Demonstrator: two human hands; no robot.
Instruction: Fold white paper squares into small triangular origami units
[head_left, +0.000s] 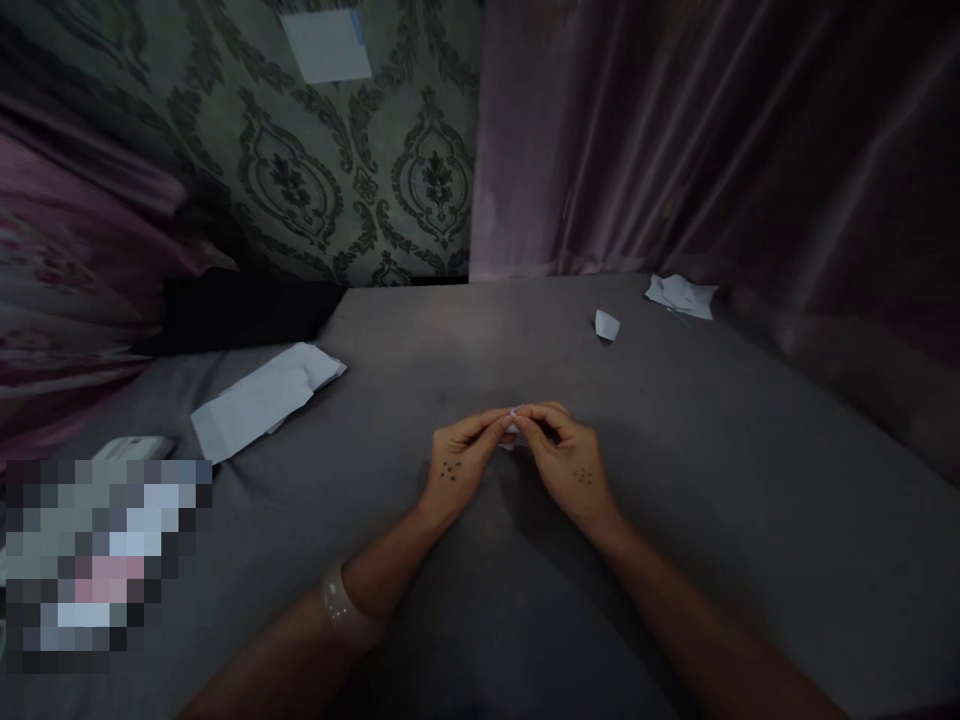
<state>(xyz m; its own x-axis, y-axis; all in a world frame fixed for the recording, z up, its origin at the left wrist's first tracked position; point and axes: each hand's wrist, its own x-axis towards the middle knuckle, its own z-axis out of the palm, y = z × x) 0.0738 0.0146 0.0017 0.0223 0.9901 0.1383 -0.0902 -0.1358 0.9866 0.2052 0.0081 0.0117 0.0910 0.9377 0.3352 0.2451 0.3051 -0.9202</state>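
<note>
My left hand (463,452) and my right hand (566,450) meet over the middle of the grey sheet. Thumbs and fingertips of both are pinched on a small piece of white paper (513,424). Most of that piece is covered by the fingers, so its full shape cannot be made out. Dark dots mark the backs of both hands, and a clear band (339,598) circles the left wrist.
White sheets of paper (251,400) lie to the left. A small folded paper (607,325) and crumpled paper scraps (681,296) lie at the far right. Black cloth (240,310) is at the back left, near a white object (135,447). A pinkish curtain (540,150) hangs behind.
</note>
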